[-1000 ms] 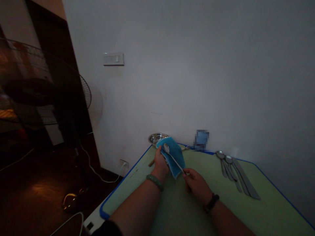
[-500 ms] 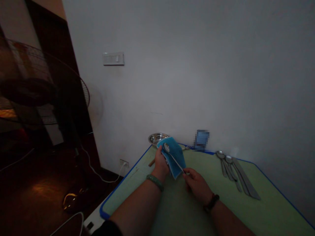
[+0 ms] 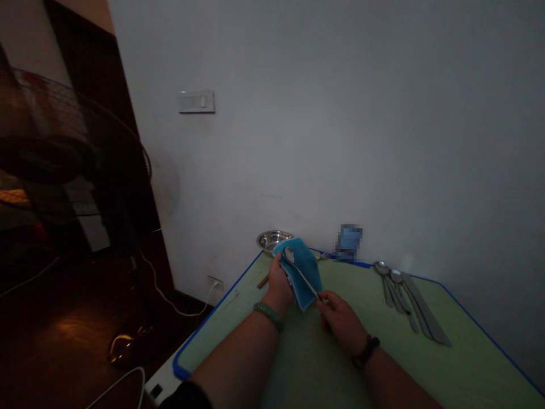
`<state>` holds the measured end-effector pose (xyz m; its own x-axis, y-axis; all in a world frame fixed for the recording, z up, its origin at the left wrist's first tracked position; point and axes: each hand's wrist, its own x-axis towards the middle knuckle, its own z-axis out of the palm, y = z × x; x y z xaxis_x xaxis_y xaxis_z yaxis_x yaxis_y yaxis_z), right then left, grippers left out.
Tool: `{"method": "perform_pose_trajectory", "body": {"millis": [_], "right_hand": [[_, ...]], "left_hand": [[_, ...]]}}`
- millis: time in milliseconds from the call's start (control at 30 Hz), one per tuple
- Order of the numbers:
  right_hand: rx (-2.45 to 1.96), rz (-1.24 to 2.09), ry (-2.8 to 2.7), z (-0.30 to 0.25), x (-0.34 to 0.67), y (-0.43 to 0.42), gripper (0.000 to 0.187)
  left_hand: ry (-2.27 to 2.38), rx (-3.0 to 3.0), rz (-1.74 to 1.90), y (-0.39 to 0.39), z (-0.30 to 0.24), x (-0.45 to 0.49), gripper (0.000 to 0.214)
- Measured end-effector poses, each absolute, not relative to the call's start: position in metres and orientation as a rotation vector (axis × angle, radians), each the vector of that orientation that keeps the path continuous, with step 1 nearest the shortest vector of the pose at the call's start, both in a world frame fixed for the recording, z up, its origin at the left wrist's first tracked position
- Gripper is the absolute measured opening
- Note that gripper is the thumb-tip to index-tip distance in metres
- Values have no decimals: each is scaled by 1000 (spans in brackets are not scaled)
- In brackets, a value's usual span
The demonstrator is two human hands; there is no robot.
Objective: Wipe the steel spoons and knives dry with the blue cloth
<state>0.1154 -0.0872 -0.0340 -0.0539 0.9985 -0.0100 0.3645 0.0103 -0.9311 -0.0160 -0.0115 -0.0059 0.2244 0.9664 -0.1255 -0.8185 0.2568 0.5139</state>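
Observation:
Above the table, my left hand (image 3: 280,284) holds a blue cloth (image 3: 307,267) spread over its palm, the thumb near the cloth's upper left edge. A metal spoon (image 3: 289,255) lies slantwise across the cloth, its bowl by my left thumb. My right hand (image 3: 339,319) pinches the end of the spoon's handle at the cloth's lower right. The left fingers are mostly hidden behind the cloth. Beyond it stands a steel bowl (image 3: 266,241), partly covered from view.
Several spoons (image 3: 397,276) and knives (image 3: 426,318) lie on the right of the green table (image 3: 481,341). A fork (image 3: 324,255) shows behind the cloth. A blurred-out upright object (image 3: 349,242) stands by the wall. A fan (image 3: 55,159) is at left.
Almost nothing differs. The cloth and spoon have shifted very slightly to the right, with both hands keeping their hold.

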Motion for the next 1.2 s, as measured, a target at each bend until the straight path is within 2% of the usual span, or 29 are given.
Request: {"method": "perform_pose_trajectory", "body": {"millis": [1033,1200], "right_hand": [[-1468,959,-1561,-37,118,-85,30],[-1494,990,-1481,-37,118,-84,36]], "left_hand": [[482,381,1243,-15,-4,-17,56],[450,376,1220,-16,-1,-17,56]]}}
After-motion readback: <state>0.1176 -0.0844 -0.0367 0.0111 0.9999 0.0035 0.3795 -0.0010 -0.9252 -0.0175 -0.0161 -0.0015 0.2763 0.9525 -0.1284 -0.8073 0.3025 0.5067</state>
